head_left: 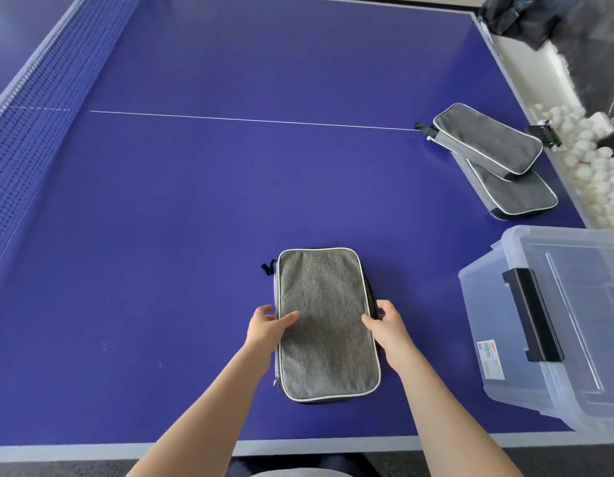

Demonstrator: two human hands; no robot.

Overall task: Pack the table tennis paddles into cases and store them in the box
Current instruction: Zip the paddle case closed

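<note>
A grey fabric paddle case (324, 304) with white piping lies flat on the blue table near its front edge, zipped shut as far as I can see. My left hand (266, 327) grips its left edge, thumb on top. On the opposite edge, my right hand (386, 321) holds the case the same way. Two more grey cases (488, 142) lie stacked at the far right of the table. A clear plastic box (488, 304) with a black latch stands at the right front corner. No paddle is visible.
The net (40, 108) runs along the left side. A white centre line (250, 120) crosses the table. Beyond the right edge, a trough holds several white balls (594, 173). A dark bag (519, 15) sits at the top right.
</note>
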